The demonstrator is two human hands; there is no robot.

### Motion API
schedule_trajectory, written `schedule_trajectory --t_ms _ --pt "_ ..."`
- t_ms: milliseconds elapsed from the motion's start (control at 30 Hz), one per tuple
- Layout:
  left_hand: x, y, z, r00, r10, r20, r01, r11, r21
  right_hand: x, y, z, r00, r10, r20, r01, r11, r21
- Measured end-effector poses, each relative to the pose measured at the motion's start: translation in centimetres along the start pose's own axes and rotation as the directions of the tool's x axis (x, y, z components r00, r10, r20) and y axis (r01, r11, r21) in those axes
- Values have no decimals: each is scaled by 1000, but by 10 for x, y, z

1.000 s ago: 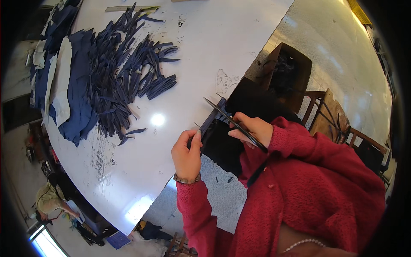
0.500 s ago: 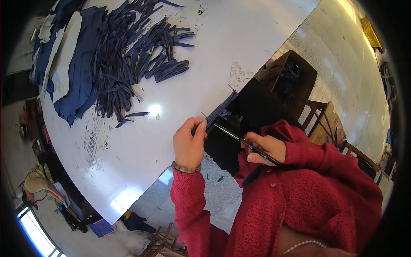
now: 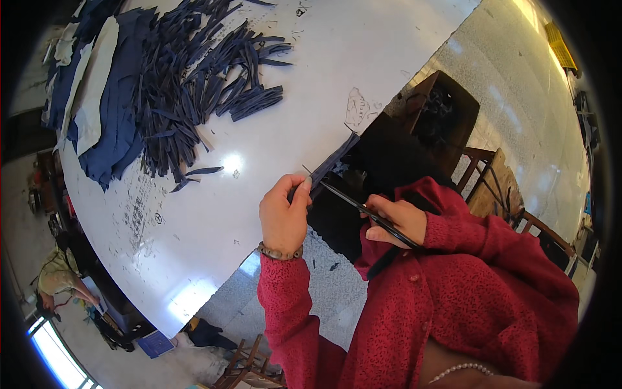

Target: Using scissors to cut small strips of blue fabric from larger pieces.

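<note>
My left hand [image 3: 285, 211] pinches a dark navy fabric strip [image 3: 334, 155] at its lower end, near the white table's edge. My right hand [image 3: 395, 222] grips long dark scissors [image 3: 346, 198], their tips touching or very near the strip beside my left thumb. A large tangled pile of navy cut strips [image 3: 181, 97] lies on the white table [image 3: 220, 240], beside layered navy fabric pieces [image 3: 123, 129] with pale pieces [image 3: 94, 104] on top. Black cloth [image 3: 405, 155] is bunched below the strip, at the table edge.
A dark box [image 3: 442, 104] and a wooden stool or chair [image 3: 489, 181] stand right of the table, with a yellow crate [image 3: 561, 48] farther off. Another person [image 3: 58, 279] bends at the far lower left. A wooden chair [image 3: 246, 356] is near the bottom.
Since a second ago the scissor tips have swung from above the strip's upper part down to beside my left thumb, and my right hand has moved slightly down. The whole view has shifted a little.
</note>
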State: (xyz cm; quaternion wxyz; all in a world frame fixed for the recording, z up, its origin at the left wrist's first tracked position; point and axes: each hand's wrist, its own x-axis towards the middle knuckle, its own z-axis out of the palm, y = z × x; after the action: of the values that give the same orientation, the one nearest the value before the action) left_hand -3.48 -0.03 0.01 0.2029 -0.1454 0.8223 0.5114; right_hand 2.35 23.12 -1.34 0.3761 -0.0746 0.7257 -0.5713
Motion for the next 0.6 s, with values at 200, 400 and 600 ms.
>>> schedule_trajectory --t_ms 200,400,600 --pt "1 0 0 1000 -8 5 8 1000 -7 2 2 2 1000 -18 -18 17 999 -30" --pt "1 -1 0 1000 3 7 -3 1000 -14 5 -5 4 999 -17 -39 18 1000 3" --pt "2 0 0 1000 -3 18 4 1000 -23 19 -7 14 990 -69 -119 67 998 -20"
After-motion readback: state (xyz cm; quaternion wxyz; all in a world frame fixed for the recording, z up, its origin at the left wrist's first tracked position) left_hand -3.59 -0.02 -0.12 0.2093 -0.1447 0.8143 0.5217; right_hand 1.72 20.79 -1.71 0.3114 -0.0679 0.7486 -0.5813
